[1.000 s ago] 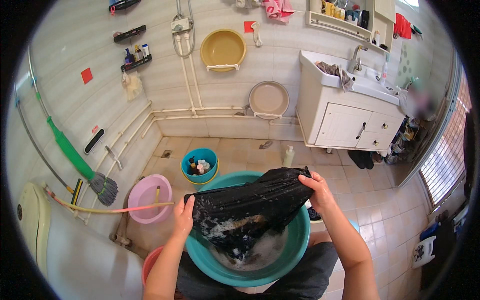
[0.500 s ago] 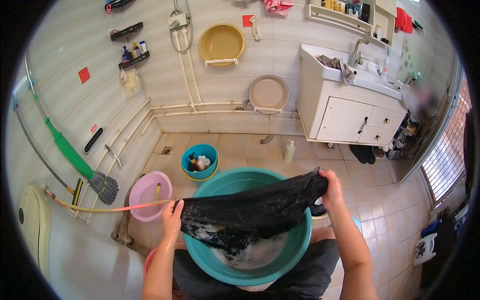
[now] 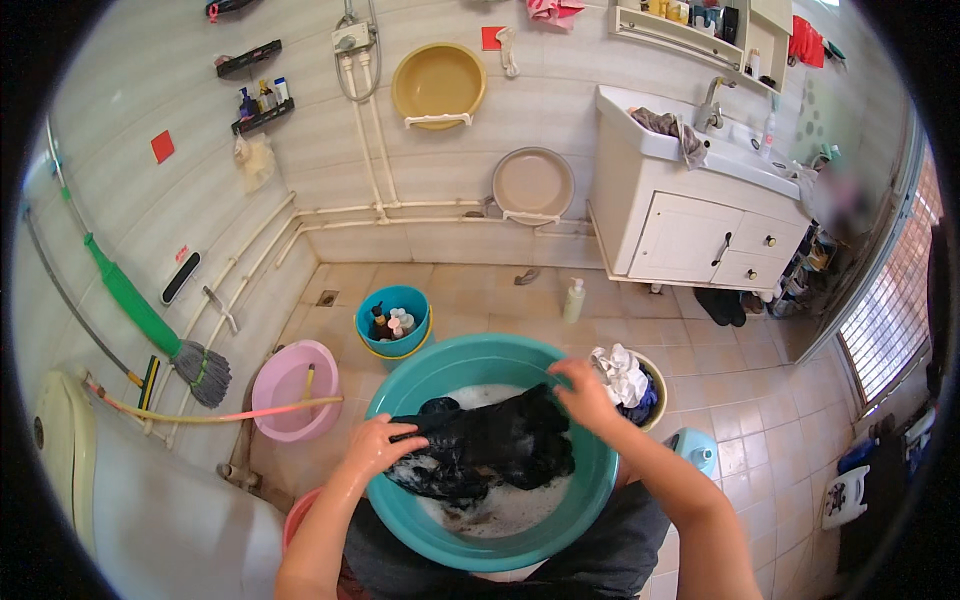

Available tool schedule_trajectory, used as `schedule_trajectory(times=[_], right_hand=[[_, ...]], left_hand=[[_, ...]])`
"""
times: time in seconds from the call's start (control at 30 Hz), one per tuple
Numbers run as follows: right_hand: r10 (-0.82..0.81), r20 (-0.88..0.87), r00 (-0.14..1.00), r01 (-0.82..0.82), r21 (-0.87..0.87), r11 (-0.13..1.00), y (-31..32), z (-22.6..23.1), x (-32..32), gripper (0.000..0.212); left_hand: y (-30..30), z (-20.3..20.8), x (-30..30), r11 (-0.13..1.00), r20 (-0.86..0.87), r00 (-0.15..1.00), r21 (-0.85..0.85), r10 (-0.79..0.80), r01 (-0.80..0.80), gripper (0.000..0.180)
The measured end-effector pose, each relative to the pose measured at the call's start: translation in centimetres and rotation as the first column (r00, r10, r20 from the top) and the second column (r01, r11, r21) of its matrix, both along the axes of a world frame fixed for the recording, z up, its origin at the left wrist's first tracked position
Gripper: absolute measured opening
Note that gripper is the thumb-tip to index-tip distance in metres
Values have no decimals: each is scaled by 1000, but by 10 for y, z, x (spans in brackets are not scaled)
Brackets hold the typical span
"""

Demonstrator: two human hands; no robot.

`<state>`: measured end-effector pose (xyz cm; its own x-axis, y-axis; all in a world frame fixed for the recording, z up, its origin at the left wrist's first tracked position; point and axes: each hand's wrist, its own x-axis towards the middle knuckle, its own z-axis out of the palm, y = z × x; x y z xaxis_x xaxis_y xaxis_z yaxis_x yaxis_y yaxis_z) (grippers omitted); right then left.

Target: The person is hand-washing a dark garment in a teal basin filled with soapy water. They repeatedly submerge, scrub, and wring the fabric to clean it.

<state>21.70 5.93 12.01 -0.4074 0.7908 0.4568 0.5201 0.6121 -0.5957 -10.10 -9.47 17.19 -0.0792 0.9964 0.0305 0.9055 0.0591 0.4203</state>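
A wet black garment [image 3: 490,440] lies bunched in a big teal basin [image 3: 470,352], partly in sudsy water [image 3: 510,510]. My left hand [image 3: 378,446] is at the cloth's left end, thumb and fingers closed on its edge. On the far right, my right hand [image 3: 582,392] pinches the upper corner; its fingertips are partly hidden by the cloth and the hand itself. The basin sits between my knees, against my dark grey trousers [image 3: 640,525].
A cream tub [image 3: 657,405] of white and dark laundry stands right of the basin, near a light-blue bottle [image 3: 695,448]. Beyond are a blue bucket [image 3: 392,300] of bottles and a pump bottle [image 3: 574,300]. A hose [image 3: 230,415] crosses a pink basin [image 3: 268,400] at left.
Both hands have come down and closer together, lowering the stretched black garment into the basin, where it now lies bunched. The tub of laundry at right has come into fuller view.
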Motion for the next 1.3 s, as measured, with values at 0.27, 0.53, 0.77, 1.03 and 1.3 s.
schedule_trajectory(times=[0.27,0.53,0.77,1.03,1.3], right_hand=[[295,723,625,-201,-216,955,-17,-84,-35,43],[12,-245,969,-144,-527,837,-14,12,-18,28],[86,-355,931,-329,-716,616,-20,33,-2,54],[606,409,682,-242,-656,715,-74,14,-14,49],[-281,-310,908,-282,-950,136,-25,-17,-36,48]], left_hand=[[-11,-37,-21,985,-296,940,-70,-170,157,26],[-6,-45,-14,913,158,982,405,-107,34,14],[-4,-6,30,971,959,284,57,11,-231,16],[-28,38,47,993,996,67,58,-51,-105,13],[40,-9,36,771,879,-119,-464,461,-436,34]])
